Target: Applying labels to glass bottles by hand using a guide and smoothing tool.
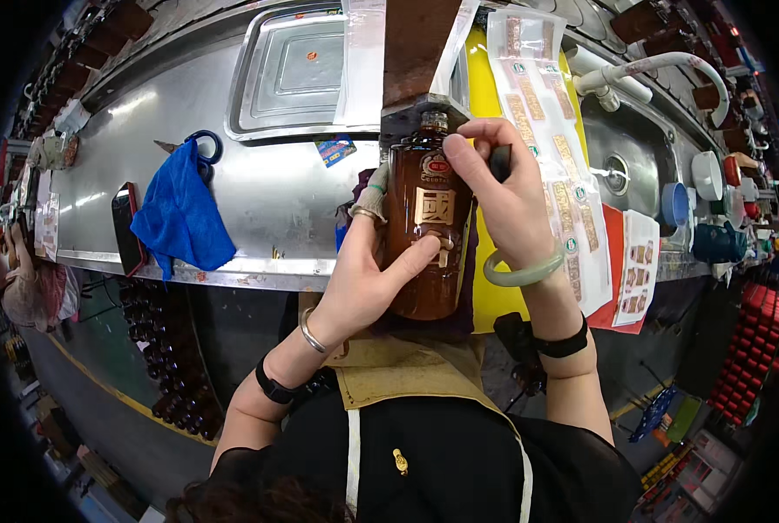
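A brown glass bottle [429, 279] with gold lettering and a red emblem stands almost upright in front of me at the bench edge. My left hand [372, 270] grips its left side, the thumb lying over the lower gold character and a grey knitted cover on a finger. At the bottle's right shoulder is my right hand [507, 187], its fingers curled and its thumb near the glass. A small black piece [500, 163] shows in the curl of these fingers; its kind is unclear. Sheets of gold-and-brown stickers [572, 187] lie just right of this hand.
Left on the steel bench [267, 192] are a blue cloth [180, 213], scissors [205, 146], a red-edged phone [128, 228] and a metal tray [298, 70]. A yellow sheet [498, 301] lies under the stickers. A sink [620, 166] with a white faucet [668, 65] is at right.
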`<state>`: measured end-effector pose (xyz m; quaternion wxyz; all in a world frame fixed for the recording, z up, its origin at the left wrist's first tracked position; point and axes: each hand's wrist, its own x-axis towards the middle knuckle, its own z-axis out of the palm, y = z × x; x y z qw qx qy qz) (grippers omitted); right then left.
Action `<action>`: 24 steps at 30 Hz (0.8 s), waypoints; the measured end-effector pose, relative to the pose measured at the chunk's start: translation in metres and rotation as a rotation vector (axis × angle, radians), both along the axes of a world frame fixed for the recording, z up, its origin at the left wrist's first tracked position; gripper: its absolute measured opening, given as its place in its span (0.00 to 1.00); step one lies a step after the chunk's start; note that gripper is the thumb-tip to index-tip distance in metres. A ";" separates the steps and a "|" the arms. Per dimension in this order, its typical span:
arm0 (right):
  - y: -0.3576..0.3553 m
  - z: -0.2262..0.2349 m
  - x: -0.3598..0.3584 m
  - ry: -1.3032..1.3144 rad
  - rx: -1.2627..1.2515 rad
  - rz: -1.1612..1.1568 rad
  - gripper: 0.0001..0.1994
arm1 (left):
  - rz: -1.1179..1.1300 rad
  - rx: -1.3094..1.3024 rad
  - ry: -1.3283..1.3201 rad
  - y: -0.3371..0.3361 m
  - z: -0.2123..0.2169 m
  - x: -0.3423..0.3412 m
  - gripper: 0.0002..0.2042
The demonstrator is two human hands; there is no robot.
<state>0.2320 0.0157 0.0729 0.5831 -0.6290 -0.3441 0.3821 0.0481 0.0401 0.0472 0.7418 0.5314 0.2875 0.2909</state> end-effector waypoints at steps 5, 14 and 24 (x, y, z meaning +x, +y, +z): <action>-0.028 0.000 -0.004 0.038 -0.050 -0.008 0.19 | 0.032 -0.155 -0.124 0.011 0.002 0.003 0.37; -0.045 -0.009 -0.020 0.023 -0.067 -0.024 0.32 | 0.042 -0.239 -0.057 0.022 0.007 0.009 0.34; -0.044 -0.007 -0.022 0.049 -0.072 -0.039 0.32 | 0.046 -0.219 -0.060 0.021 0.005 0.009 0.34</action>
